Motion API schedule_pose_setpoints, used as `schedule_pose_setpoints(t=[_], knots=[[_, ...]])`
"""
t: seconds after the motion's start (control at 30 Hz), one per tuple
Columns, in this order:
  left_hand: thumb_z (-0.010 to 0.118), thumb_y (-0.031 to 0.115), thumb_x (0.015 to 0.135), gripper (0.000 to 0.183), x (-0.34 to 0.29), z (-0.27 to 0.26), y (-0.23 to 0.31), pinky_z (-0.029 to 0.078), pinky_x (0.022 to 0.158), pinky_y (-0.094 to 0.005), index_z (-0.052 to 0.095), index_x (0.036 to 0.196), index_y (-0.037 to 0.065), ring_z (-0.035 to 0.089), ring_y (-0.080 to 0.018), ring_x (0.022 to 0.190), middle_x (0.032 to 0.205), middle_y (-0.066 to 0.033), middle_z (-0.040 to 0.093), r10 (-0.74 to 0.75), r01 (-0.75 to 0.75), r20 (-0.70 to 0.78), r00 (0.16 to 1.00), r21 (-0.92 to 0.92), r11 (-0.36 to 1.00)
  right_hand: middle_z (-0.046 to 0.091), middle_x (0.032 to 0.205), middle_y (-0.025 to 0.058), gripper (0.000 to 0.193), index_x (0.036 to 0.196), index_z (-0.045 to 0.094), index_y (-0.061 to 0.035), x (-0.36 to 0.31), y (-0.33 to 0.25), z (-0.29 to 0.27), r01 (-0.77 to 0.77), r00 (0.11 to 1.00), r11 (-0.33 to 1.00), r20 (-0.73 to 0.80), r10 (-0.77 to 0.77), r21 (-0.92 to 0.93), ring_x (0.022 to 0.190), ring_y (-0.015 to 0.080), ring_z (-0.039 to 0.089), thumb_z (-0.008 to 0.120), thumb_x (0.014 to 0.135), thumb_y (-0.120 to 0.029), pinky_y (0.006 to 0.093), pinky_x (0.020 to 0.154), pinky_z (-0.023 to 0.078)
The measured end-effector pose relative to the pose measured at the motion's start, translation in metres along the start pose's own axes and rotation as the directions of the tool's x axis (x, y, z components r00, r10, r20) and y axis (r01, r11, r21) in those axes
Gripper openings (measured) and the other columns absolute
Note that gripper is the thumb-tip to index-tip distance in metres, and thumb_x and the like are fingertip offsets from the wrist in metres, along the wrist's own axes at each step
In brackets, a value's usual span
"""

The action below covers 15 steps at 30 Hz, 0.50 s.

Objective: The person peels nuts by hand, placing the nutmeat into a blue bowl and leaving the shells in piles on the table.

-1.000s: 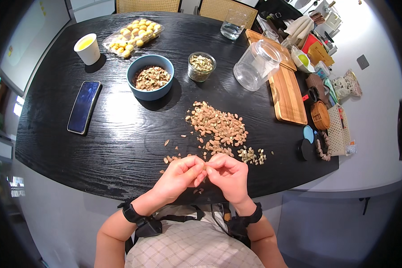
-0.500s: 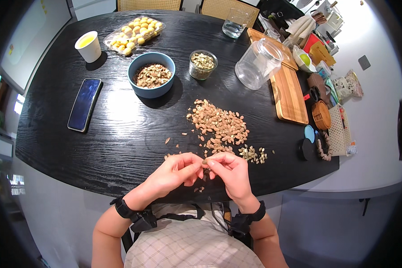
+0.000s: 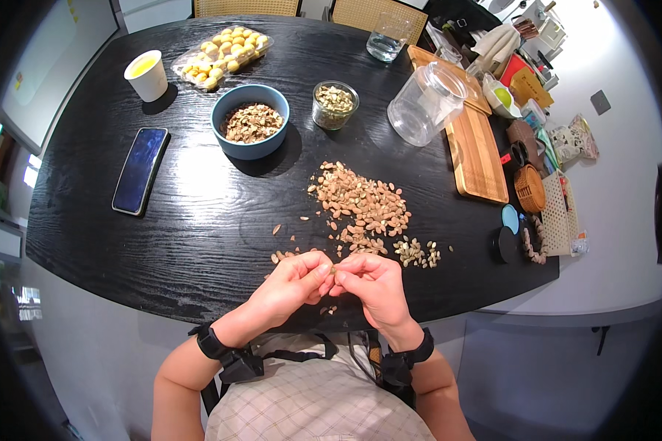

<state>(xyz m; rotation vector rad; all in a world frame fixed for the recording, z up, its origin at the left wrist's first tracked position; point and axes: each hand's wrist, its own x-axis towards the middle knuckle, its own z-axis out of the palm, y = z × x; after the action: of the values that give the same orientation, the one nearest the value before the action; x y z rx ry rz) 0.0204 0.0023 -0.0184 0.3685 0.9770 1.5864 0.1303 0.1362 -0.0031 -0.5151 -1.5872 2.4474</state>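
Observation:
Close to the table's near edge, my left hand (image 3: 301,281) and my right hand (image 3: 371,288) meet fingertip to fingertip. Both pinch one small greenish-brown seed (image 3: 334,270), which looks like a pumpkin seed and is partly hidden by the fingers. Just beyond them spreads a heap of almonds (image 3: 364,202) mixed with small bits. A little group of pumpkin seeds (image 3: 417,253) lies to the right of my right hand. Some loose almonds (image 3: 281,256) are beside my left fingers, and a few brown scraps (image 3: 329,310) sit beneath the hands.
Farther back stand a blue bowl (image 3: 224,140) of brown flaky pieces, a glass jar (image 3: 335,117) of seeds and a clear empty jar (image 3: 419,110). A phone (image 3: 140,173), a white cup (image 3: 151,82) and a plastic box (image 3: 191,62) are left. Wooden boards (image 3: 478,162) lie right.
Both hands have shifted very slightly, and the fingertips have closed further over the seed, so less of it shows. The heap and the containers are unmoved.

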Motion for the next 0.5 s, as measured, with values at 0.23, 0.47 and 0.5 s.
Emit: schedule_pose_setpoints(t=[0.23, 0.47, 0.5], knots=[[0.046, 0.021, 0.100, 0.023, 0.000, -0.002, 0.004, 0.025, 0.049, -0.0182, 0.050, 0.081, 0.008, 0.033, -0.0027, 0.058, 0.070, 0.0045, 0.045, -0.045, 0.047, -0.030, 0.999, 0.080, 0.996, 0.065, 0.090, 0.0118, 0.006, 0.088, 0.065, 0.0061, 0.001, -0.001, -0.006, 0.019, 0.995, 0.985, -0.092, -0.035, -0.169, 0.079, 0.0183, 0.065, 0.063, 0.083, 0.005, 0.0275, 0.070, 0.054], [0.045, 0.026, 0.100, 0.028, -0.003, -0.003, 0.009, 0.028, 0.048, -0.0187, 0.050, 0.078, 0.008, 0.034, -0.0028, 0.057, 0.068, 0.0054, 0.043, -0.080, 0.097, -0.068, 0.994, 0.302, 0.948, 0.062, 0.089, 0.0149, 0.013, 0.089, 0.063, 0.0040, 0.001, -0.017, 0.000, 0.528, 0.821, 0.375, 0.345, -0.455, -0.762, 0.077, 0.0285, 0.062, 0.066, 0.077, 0.004, 0.0336, 0.070, 0.051], [0.043, 0.026, 0.101, 0.029, -0.002, -0.003, 0.006, 0.030, 0.048, -0.0193, 0.049, 0.078, 0.008, 0.035, -0.0031, 0.058, 0.067, 0.0054, 0.044, -0.016, 0.045, -0.075, 0.997, 0.403, 0.914, 0.062, 0.088, 0.0149, 0.014, 0.090, 0.063, 0.0036, 0.002, -0.017, 0.000, 0.558, 0.795, 0.311, 0.388, -0.467, -0.770, 0.077, 0.0302, 0.061, 0.066, 0.077, 0.005, 0.0346, 0.070, 0.051]])
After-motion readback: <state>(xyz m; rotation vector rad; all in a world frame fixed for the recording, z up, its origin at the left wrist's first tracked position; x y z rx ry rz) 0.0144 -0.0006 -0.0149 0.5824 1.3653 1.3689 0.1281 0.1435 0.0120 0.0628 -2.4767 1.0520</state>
